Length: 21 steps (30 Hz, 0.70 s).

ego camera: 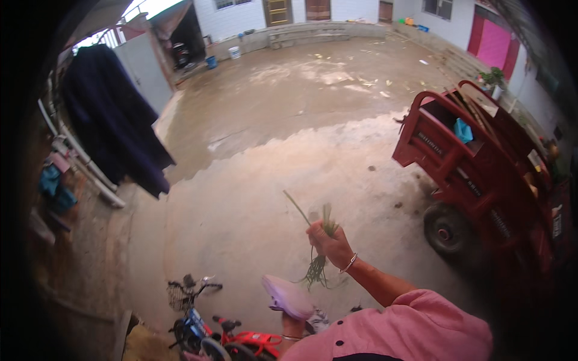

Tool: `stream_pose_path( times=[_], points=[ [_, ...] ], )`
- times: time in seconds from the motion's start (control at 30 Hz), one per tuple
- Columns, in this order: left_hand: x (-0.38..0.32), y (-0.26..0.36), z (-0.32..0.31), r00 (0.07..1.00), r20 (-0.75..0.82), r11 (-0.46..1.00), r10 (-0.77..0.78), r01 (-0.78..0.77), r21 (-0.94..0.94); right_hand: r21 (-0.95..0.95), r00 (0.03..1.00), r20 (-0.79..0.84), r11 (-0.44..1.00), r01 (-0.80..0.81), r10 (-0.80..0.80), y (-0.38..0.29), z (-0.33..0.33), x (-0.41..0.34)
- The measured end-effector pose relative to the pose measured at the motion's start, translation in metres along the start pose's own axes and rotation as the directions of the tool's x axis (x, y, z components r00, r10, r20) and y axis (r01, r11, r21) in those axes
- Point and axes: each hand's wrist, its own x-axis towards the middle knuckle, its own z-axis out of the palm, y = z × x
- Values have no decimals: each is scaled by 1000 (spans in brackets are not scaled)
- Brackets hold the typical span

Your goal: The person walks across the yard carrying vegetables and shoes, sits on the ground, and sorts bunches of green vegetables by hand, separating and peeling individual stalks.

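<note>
My right hand [328, 241], with a bracelet at the wrist, is closed around a bunch of thin green stalks [316, 270]. Some of the stalks hang below the fist, and one longer stalk points up and to the left. Lower down, my left hand [293, 321] is at the near end of a pale purple shoe [289, 295] and grips it; its fingers are mostly hidden by the shoe. The shoe is held below and to the left of the stalks, apart from them.
Children's bicycles [194, 325] stand at the lower left. A red cargo tricycle [438, 144] is on the right. Dark clothing [113, 113] hangs at the left. Beyond the wet concrete yard [271, 90] are a low step, buckets and doors.
</note>
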Motion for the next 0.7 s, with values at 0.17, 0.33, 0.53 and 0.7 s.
stream_pose_path(
  times=[0.17,0.33,0.53,0.7],
  points=[
    [169,-19,-76,960,171,-166,-220,136,-977,-64,906,-393,988,142,-156,-52,-69,108],
    [346,-24,-101,937,225,-11,-266,231,-973,-12,809,-531,957,291,-253,-92,-143,204],
    [541,16,-85,955,224,14,-196,231,-973,-15,733,-621,939,345,-279,-131,-233,376],
    [689,75,-112,893,311,-143,-325,279,-950,49,800,-550,948,316,-239,-176,-256,528]
  ],
)
